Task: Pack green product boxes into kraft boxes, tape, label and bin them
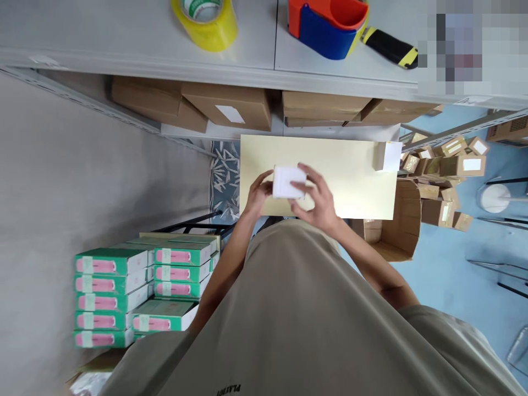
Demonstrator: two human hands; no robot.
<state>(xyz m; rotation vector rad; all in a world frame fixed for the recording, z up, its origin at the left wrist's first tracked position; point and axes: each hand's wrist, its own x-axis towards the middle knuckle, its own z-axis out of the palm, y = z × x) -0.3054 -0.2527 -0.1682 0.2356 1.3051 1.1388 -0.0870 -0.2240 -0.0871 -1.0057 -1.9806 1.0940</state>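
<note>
A small white box (284,182) is held above the cream board (350,192) in front of my body. My left hand (258,197) is closed on its left edge, fingers partly hidden behind it. My right hand (317,199) is at the box's right side with its fingers spread. One fingertip lies over the white face, and the thumb is near the lower edge. Faint print shows on that face, too small to read. Another white box (390,157) stands at the board's far right corner.
A grey shelf (256,63) crosses above, bearing yellow tape (214,30), a red-and-blue tape dispenser (330,33) and a utility knife (390,47). Cartons (231,104) sit beneath. Green boxes (177,316) are stacked left; an open carton (404,231) and piled parcels (457,165) are right.
</note>
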